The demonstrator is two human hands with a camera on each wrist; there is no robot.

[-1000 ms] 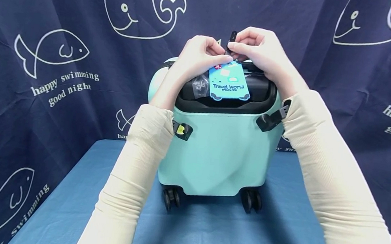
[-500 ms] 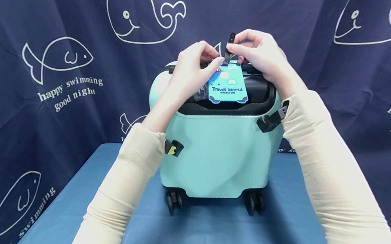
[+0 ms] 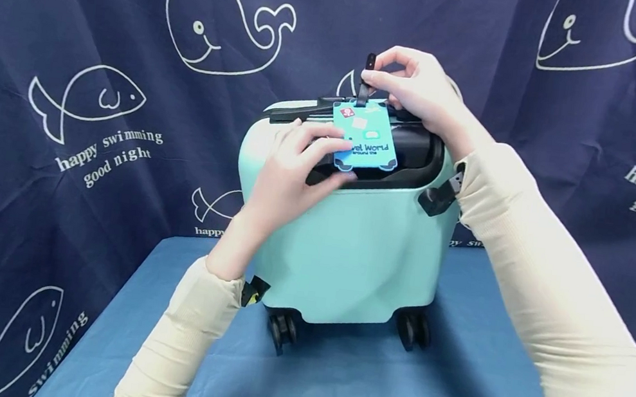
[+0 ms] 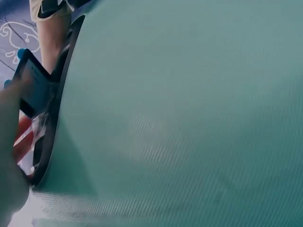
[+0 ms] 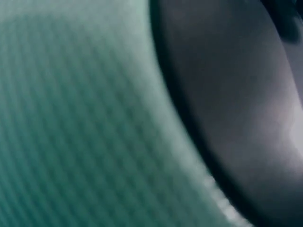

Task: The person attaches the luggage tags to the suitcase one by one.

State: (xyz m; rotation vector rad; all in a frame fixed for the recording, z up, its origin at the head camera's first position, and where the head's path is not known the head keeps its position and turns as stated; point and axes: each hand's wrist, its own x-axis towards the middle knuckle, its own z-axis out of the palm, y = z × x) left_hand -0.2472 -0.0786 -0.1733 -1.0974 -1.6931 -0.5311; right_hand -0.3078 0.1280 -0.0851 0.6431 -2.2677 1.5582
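A mint-green suitcase [image 3: 359,248] stands on its wheels in the head view. A blue luggage tag [image 3: 368,134] with "Travel World" lettering lies against its black handle recess. My right hand [image 3: 422,96] pinches the tag's black strap [image 3: 363,92] between thumb and fingertips, holding its end upright. My left hand [image 3: 292,170] has its fingers spread, the fingertips over the tag's lower left part and the thumb just under its bottom edge. In the left wrist view, the tag [image 4: 35,90] shows beside the blurred left hand [image 4: 12,137]. The right wrist view shows only suitcase surfaces [image 5: 71,123].
Black wheels [image 3: 413,328] carry the suitcase on a blue cloth-covered table [image 3: 321,386]. A dark blue curtain [image 3: 111,8] with white whale and fish drawings hangs behind. Black straps with buckles [image 3: 437,198] sit at the sleeve cuffs.
My left hand has let go near the tag's top and moved down to its lower left corner, fingers spreading. The right hand keeps pinching the strap, almost in place.
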